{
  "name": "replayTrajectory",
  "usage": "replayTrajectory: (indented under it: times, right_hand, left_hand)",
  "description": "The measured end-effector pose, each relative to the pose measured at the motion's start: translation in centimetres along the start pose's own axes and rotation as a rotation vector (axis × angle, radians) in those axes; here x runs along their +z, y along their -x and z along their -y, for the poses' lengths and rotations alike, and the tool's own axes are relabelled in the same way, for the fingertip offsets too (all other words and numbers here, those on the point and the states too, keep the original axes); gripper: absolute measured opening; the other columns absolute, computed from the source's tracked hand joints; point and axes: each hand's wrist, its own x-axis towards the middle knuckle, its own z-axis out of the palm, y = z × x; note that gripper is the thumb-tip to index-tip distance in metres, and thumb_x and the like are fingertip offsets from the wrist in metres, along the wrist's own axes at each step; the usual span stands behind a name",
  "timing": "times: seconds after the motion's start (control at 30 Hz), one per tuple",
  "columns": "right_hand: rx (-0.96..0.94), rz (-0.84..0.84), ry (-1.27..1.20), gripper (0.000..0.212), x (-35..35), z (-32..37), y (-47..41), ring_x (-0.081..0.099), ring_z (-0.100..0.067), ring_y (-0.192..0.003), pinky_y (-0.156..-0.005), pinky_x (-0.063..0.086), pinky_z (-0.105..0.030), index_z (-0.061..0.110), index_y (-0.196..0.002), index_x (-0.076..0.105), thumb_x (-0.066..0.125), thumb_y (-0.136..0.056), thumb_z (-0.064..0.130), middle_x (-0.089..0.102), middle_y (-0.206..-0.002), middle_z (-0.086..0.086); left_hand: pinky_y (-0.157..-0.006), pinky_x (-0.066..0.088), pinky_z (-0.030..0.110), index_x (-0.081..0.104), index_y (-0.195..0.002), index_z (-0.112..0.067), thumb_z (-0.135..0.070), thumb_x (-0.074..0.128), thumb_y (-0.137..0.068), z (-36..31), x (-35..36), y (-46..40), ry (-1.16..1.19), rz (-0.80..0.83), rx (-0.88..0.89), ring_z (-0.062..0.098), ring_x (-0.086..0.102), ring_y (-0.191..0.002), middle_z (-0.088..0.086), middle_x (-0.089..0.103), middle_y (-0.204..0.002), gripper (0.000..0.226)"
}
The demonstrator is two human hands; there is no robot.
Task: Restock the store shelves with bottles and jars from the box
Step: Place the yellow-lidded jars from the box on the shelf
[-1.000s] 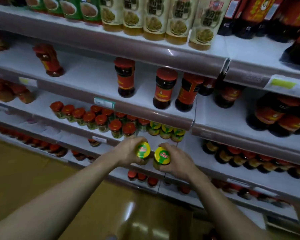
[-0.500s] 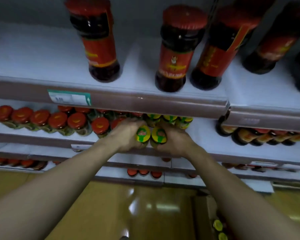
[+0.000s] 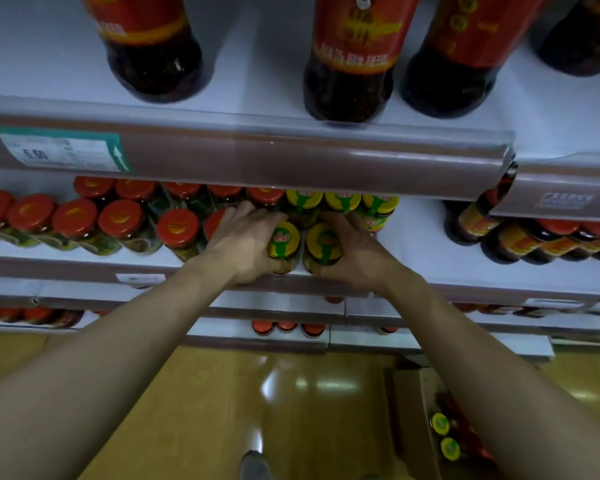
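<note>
My left hand grips a small jar with a yellow-and-green lid. Right beside it, my right hand grips a second jar with the same lid. Both jars stand side by side at the front of the middle shelf, just in front of a row of three like jars. The cardboard box sits on the floor at lower right, with two yellow-lidded jars showing inside.
Red-lidded jars fill the shelf left of my hands. Dark jars with red-orange labels lie to the right. The upper shelf's rail overhangs closely, carrying tall dark sauce bottles. Lower shelves and a yellow floor lie below.
Both hands carried the two jars forward from in front of the shelving onto the middle shelf. My head moved closer and lower, so the shelves loom larger.
</note>
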Motion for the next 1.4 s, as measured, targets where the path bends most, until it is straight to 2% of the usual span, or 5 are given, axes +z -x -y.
replayTrajectory:
  times: [0.13,0.43,0.6,1.1,1.4]
  right_hand:
    - [0.04,-0.076,-0.03,0.081,0.9,-0.4,0.2,0.055,-0.024,-0.127,-0.097,0.051,-0.035,0.024,-0.146,0.042,0.086,-0.081,0.045,0.051,-0.144,-0.003]
    - [0.056,-0.116,-0.025,0.077,1.9,-0.2,-0.8,0.055,-0.024,-0.129,-0.1,0.051,-0.038,0.023,-0.143,0.044,0.084,-0.081,0.048,0.054,-0.144,-0.001]
    - [0.083,-0.105,-0.025,0.082,1.9,-0.1,-1.1,0.052,-0.022,-0.131,-0.104,0.051,-0.041,0.025,-0.146,0.041,0.085,-0.08,0.05,0.052,-0.146,0.001]
    - [0.07,-0.105,-0.052,0.081,0.9,0.0,-1.0,0.055,-0.024,-0.131,-0.103,0.053,-0.044,0.024,-0.145,0.043,0.086,-0.08,0.046,0.053,-0.146,-0.001]
    - [0.12,-0.183,-0.043,0.099,1.2,0.8,2.0,0.052,-0.031,-0.132,-0.103,0.054,-0.049,0.021,-0.155,0.03,0.088,-0.079,0.046,0.038,-0.153,-0.009]
  left_hand:
    - [-0.105,0.029,0.039,0.039,-0.154,-0.024,-0.062,0.073,-0.082,-0.5,0.3,-0.4,-0.061,-0.025,-0.013,0.028,0.036,-0.13,0.004,0.049,-0.143,0.088]
    - [-0.103,0.028,0.038,0.045,-0.151,-0.021,-0.051,0.08,-0.081,0.5,0.8,-0.5,0.03,-0.074,-0.006,0.029,0.037,-0.13,0.005,0.054,-0.142,0.084]
    - [-0.099,0.026,0.035,0.047,-0.149,-0.02,-0.052,0.082,-0.079,0.9,1.1,-0.4,0.065,-0.089,-0.014,0.029,0.038,-0.126,0.006,0.056,-0.137,0.085]
    - [-0.103,0.024,0.035,0.04,-0.156,-0.021,-0.049,0.08,-0.082,1.1,1.2,-0.6,0.062,-0.065,-0.013,0.029,0.036,-0.131,0.005,0.051,-0.145,0.088]
    - [-0.112,0.032,0.041,0.038,-0.158,-0.019,-0.048,0.086,-0.077,0.3,-0.3,1.2,0.151,-0.1,-0.009,0.033,0.039,-0.131,0.007,0.041,-0.154,0.098]
